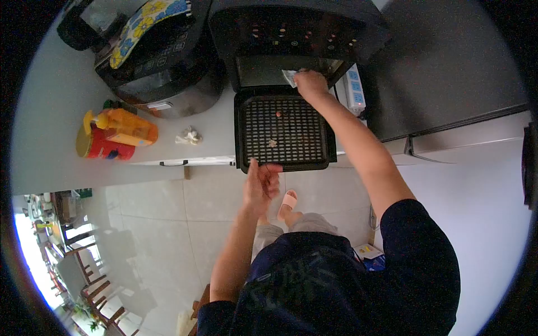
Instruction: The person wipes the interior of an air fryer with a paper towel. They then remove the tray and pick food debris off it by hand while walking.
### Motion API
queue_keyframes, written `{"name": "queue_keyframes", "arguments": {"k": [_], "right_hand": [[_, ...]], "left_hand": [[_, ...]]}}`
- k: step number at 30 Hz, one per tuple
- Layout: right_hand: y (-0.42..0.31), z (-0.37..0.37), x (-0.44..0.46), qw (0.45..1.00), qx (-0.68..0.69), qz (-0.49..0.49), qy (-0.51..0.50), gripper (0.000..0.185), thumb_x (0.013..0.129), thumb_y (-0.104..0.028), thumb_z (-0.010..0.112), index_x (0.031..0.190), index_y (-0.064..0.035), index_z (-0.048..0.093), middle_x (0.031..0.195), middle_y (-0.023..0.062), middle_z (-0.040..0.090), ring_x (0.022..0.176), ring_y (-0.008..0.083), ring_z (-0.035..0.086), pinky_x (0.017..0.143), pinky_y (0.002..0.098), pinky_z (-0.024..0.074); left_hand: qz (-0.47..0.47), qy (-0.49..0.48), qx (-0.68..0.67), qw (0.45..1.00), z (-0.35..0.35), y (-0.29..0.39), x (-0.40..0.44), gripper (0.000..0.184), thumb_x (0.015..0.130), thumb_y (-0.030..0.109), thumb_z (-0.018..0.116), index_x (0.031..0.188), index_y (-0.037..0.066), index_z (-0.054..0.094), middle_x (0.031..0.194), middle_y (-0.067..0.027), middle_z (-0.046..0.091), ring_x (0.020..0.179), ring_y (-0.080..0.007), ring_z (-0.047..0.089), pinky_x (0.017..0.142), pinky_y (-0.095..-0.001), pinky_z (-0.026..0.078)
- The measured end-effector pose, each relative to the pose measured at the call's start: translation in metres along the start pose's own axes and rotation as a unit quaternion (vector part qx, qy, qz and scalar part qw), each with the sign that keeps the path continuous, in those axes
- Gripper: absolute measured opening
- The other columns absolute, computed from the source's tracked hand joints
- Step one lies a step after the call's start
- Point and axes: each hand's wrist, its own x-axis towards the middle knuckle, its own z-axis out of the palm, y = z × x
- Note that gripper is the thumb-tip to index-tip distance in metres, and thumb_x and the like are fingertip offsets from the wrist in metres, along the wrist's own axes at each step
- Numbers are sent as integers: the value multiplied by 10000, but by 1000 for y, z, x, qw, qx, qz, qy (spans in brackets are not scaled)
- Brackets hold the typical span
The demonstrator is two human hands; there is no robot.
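A black air-fryer oven (pixel 297 25) stands with its front open. A black slotted tray (pixel 258 129) lies flat in front of the opening, with a small reddish bit (pixel 278 113) and a pale crumb-like piece (pixel 272 143) on it. My left hand (pixel 262 183) is at the tray's front edge, thumb up against the rim and fingers curled at it. My right hand (pixel 311 84) reaches to the oven's mouth and pinches a crumpled white tissue (pixel 290 77). Its fingertips are partly hidden by the hand itself.
Left of the oven are a rice cooker (pixel 168 73) with a flowered cloth (pixel 145 25), an orange bottle (pixel 131 127), a red can (pixel 109 144) and a crumpled tissue (pixel 189 135). A white power strip (pixel 355 89) lies right of the oven, beside a dark cabinet (pixel 437 61).
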Motion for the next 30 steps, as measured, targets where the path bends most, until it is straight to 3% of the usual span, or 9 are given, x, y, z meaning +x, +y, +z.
{"name": "queue_keyframes", "arguments": {"k": [2, 4, 12, 15, 17, 19, 24, 27, 30], "right_hand": [[-21, -2, 0, 1000, 14, 0, 14, 88, 731, -26, 559, 785, -64, 619, 824, 135, 590, 753, 290, 596, 664, 414, 485], [-28, 1, 4, 994, 74, -45, 63, 85, 742, -58, 553, 792, -82, 616, 885, 119, 595, 778, 303, 591, 671, 422, 478], [-12, -10, -29, 993, 60, -12, 104, 86, 765, -98, 543, 821, -84, 608, 832, 111, 594, 737, 292, 587, 644, 401, 473], [-6, -23, -64, 962, 198, 6, 187, 70, 761, -110, 568, 811, -71, 596, 797, 116, 599, 693, 278, 586, 608, 376, 469], [-6, -35, -86, 922, 270, -3, 277, 67, 742, -118, 583, 781, -66, 596, 732, 135, 600, 641, 314, 584, 584, 408, 465], [-15, -53, -109, 922, 309, -16, 234, 81, 709, -62, 599, 787, -55, 575, 770, 103, 597, 691, 270, 578, 596, 354, 460], [-44, -55, -149, 933, 259, -187, 167, 95, 708, -72, 592, 797, -47, 569, 812, 76, 605, 797, 268, 556, 707, 356, 459], [-23, -51, -156, 952, 235, -155, 116, 100, 713, -93, 591, 803, -51, 574, 811, 77, 603, 796, 263, 551, 719, 367, 454], [-13, -59, -158, 945, 274, -136, 116, 106, 723, -96, 580, 815, -43, 579, 782, 99, 606, 754, 274, 565, 675, 369, 462]], "left_hand": [[37, -45, 34, 998, 8, 15, 17, 668, 866, 593, 264, 991, 11, 568, 742, -30, 507, 660, -122, 462, 554, -234, 401], [57, -4, 22, 998, 21, 23, 33, 665, 887, 556, 236, 1120, 1, 518, 996, -106, 563, 957, -202, 499, 833, -315, 403], [118, 1, 138, 983, 35, 22, 71, 737, 894, 556, 170, 1211, -59, 422, 1210, -178, 484, 1180, -213, 380, 1031, -321, 195], [145, -1, 151, 978, 38, 26, 77, 764, 870, 598, 186, 1260, -31, 374, 1244, -153, 457, 1157, -214, 401, 975, -320, 244], [136, -26, 138, 981, 42, 27, 77, 792, 878, 584, 114, 1305, -69, 252, 1280, -197, 407, 1214, -248, 321, 1047, -342, 111], [157, -15, 132, 979, 44, 26, 79, 775, 859, 616, 192, 1274, -21, 345, 1242, -144, 453, 1145, -231, 395, 982, -355, 240], [173, 13, 92, 981, 64, 23, 68, 779, 855, 623, 195, 1259, -27, 340, 1239, -139, 450, 1180, -255, 371, 989, -374, 233], [176, -27, 64, 982, 50, 24, 70, 778, 855, 620, 203, 1275, -27, 303, 1245, -146, 443, 1195, -257, 355, 998, -389, 221], [186, -35, 74, 979, 49, 27, 62, 828, 853, 606, 278, 1343, -48, 144, 1390, -175, 241, 1292, -248, 219, 1059, -336, 122]]}}
